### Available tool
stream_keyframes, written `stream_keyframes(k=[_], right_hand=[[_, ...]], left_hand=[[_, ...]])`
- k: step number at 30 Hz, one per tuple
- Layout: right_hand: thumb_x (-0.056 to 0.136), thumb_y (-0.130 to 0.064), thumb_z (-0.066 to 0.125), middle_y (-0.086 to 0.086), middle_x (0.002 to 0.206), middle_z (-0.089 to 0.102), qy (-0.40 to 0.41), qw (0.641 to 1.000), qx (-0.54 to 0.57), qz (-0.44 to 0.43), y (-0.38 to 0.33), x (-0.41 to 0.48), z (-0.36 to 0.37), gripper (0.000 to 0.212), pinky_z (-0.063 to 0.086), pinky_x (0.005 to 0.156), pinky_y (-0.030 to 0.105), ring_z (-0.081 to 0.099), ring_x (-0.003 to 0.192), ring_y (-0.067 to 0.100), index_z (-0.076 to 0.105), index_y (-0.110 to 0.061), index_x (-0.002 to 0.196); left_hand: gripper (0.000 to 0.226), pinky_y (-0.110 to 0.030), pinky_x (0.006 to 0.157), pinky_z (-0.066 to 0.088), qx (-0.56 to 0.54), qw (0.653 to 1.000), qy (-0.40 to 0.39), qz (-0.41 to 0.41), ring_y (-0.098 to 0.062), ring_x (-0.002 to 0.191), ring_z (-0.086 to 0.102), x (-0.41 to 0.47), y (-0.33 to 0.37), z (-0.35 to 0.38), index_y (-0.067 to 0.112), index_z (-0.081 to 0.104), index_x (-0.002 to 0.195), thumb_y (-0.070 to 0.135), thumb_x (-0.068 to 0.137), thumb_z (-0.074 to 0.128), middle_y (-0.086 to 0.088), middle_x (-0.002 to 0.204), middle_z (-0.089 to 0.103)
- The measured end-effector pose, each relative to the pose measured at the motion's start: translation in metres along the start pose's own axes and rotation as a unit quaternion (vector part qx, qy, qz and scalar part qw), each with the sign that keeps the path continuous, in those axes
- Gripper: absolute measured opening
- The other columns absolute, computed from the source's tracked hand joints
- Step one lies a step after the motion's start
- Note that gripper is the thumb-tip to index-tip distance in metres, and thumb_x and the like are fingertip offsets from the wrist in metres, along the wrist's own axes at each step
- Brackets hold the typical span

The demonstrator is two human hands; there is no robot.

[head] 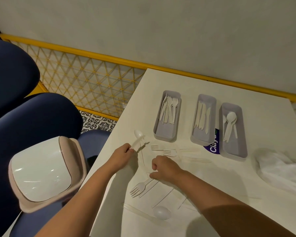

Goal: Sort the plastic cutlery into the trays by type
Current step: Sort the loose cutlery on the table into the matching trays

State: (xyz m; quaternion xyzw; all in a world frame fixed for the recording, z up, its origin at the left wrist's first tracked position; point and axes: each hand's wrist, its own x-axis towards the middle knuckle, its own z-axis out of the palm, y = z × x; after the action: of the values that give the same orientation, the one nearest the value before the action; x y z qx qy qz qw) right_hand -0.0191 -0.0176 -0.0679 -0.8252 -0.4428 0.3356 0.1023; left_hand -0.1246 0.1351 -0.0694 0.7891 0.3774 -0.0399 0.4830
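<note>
Two hands, where?
Both nearer me than the knife tray (202, 137). My right hand (162, 165) is curled above the bench (237, 177); whether it holds anything I can't tell. My left hand (125, 155) pinches a spoon (136, 141) by its handle, left of that tray.
And beyond?
Fork tray (166, 134) left of it, spoon tray (236, 149) right.

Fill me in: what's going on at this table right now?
A person is sorting white plastic cutlery. The left hand pinches a spoon by its handle near the table edge. The right hand is curled above a loose fork; whether it grips anything is unclear. The fork tray, knife tray and spoon tray each hold pieces. Other forks and a second spoon lie loose.
</note>
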Motion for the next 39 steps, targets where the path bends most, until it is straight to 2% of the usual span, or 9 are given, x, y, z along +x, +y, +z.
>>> stream_keyframes(k=[4,9,15,19,22,25,30,35,39], right_hand=[[0.086,-0.017,0.061,0.0,0.081,0.05,-0.008,0.999,-0.022,0.025,-0.001,0.003,0.009,0.035,0.031,0.052,0.019,0.052,0.078,0.02,0.038,-0.023,0.06],[0.089,-0.013,0.054,0.0,0.079,0.051,-0.018,0.999,-0.014,0.024,-0.006,0.002,0.008,0.037,0.031,0.052,0.019,0.051,0.076,0.021,0.033,-0.026,0.061],[0.089,-0.013,0.057,0.001,0.081,0.054,0.032,0.986,0.157,0.033,-0.021,0.008,-0.013,0.014,0.043,0.064,0.026,0.055,0.077,0.021,0.046,-0.018,0.081],[0.091,-0.009,0.053,0.001,0.062,0.057,0.05,0.962,0.268,0.027,-0.038,0.02,-0.03,0.025,0.043,0.05,0.022,0.053,0.045,0.01,0.042,-0.021,0.073],[0.091,-0.008,0.055,0.002,0.059,0.058,0.048,0.953,0.3,0.008,-0.049,0.027,-0.035,0.024,0.045,0.049,0.02,0.054,0.044,0.009,0.047,-0.019,0.071],[0.09,-0.017,0.059,-0.002,0.064,0.054,0.076,0.958,0.276,-0.006,-0.053,0.037,-0.032,0.021,0.041,0.06,0.024,0.049,0.059,0.011,0.055,-0.019,0.069],[0.096,-0.012,0.045,0.0,0.089,0.056,0.088,0.982,0.167,-0.005,-0.039,0.048,-0.017,0.023,0.038,0.059,0.023,0.054,0.078,0.017,0.063,-0.011,0.109],[0.085,-0.027,0.055,0.0,0.073,0.045,0.066,0.997,0.028,-0.021,-0.023,0.044,-0.001,0.016,0.032,0.063,0.032,0.042,0.07,0.018,0.046,-0.021,0.074],[0.086,-0.02,0.052,0.004,0.085,0.047,0.021,0.998,-0.023,-0.055,-0.025,0.052,-0.002,0.009,0.037,0.068,0.034,0.045,0.079,0.022,0.055,-0.013,0.089]], left_hand=[[0.023,-0.025,0.057,0.035,-0.148,0.988,0.011,-0.05,-0.015,0.063,0.038,-0.009,-0.001,0.003,0.012,0.046,0.079,0.024,0.098,0.042,-0.001,0.069,0.043],[0.024,-0.026,0.055,0.036,-0.252,0.965,0.005,-0.074,-0.016,0.057,0.039,-0.02,-0.003,0.007,0.007,0.055,0.085,0.019,0.1,0.04,-0.005,0.065,0.043],[0.025,-0.027,0.057,0.036,-0.33,0.938,0.019,-0.102,-0.015,0.059,0.039,-0.025,-0.001,0.008,0.007,0.057,0.096,0.024,0.1,0.04,-0.004,0.067,0.046],[0.028,-0.03,0.063,0.04,-0.357,0.93,-0.035,-0.084,-0.018,0.065,0.047,-0.03,0.01,0.013,0.009,0.051,0.093,0.024,0.102,0.03,-0.006,0.074,0.053],[0.032,-0.031,0.067,0.048,-0.361,0.929,-0.05,-0.067,-0.023,0.072,0.057,-0.031,0.016,0.015,0.009,0.053,0.104,0.027,0.103,0.027,-0.009,0.081,0.06],[0.03,-0.027,0.054,0.041,-0.376,0.923,-0.031,-0.08,-0.016,0.056,0.046,-0.031,0.017,0.012,0.01,0.051,0.103,0.028,0.103,0.028,-0.006,0.071,0.057],[0.031,-0.026,0.053,0.034,-0.353,0.931,-0.008,-0.092,-0.013,0.053,0.035,-0.03,0.003,0.002,0.011,0.054,0.095,0.032,0.102,0.031,0.0,0.061,0.042],[0.032,-0.026,0.056,0.035,-0.332,0.939,0.005,-0.091,-0.013,0.057,0.035,-0.032,-0.005,-0.006,0.01,0.055,0.094,0.032,0.102,0.033,0.0,0.063,0.041],[0.032,-0.026,0.058,0.036,-0.325,0.941,0.01,-0.092,-0.013,0.058,0.036,-0.031,-0.007,-0.009,0.011,0.055,0.092,0.032,0.102,0.033,0.0,0.063,0.042]])
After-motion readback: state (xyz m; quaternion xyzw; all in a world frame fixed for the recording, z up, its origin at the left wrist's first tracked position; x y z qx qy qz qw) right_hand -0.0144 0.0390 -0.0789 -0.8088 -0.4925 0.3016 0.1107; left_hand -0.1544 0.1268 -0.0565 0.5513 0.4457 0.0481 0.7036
